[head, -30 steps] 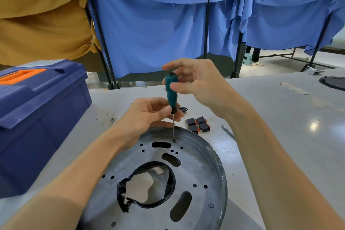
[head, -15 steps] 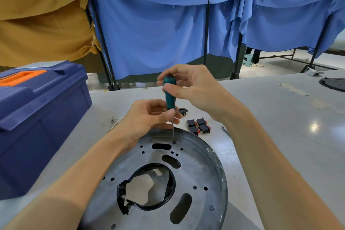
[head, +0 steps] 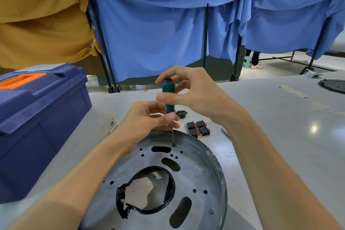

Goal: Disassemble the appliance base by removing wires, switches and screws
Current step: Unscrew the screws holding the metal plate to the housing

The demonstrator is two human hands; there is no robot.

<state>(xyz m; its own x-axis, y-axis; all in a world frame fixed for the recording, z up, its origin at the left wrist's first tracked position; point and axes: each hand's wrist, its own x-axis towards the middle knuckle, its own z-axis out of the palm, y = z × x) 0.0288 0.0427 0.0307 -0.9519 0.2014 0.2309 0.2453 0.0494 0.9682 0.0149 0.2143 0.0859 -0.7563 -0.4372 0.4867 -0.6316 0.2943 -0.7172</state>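
Note:
A round grey metal appliance base (head: 196, 170) lies on the table in front of me, with a black rubber ring (head: 169, 200) round its centre hole. A green-handled screwdriver (head: 168, 97) stands upright with its tip on a screw (head: 173, 144) near the base's far rim. My right hand (head: 194, 91) pinches the handle top between thumb and fingers. My left hand (head: 147, 119) grips the lower handle and shaft with thumb and fingers, resting at the base's rim. Another screw (head: 211, 211) sits at the base's near right.
Several black and red switches (head: 197, 128) and a black socket (head: 181, 114) lie just beyond the base. A blue toolbox (head: 37, 117) stands at the left. White wire scraps (head: 113, 123) lie behind my left hand. Another round base (head: 334, 86) sits far right. Blue curtains hang behind the table.
My right fingers have shifted round the screwdriver handle, turning it. The screwdriver stays upright on the same screw and my left hand has kept its place.

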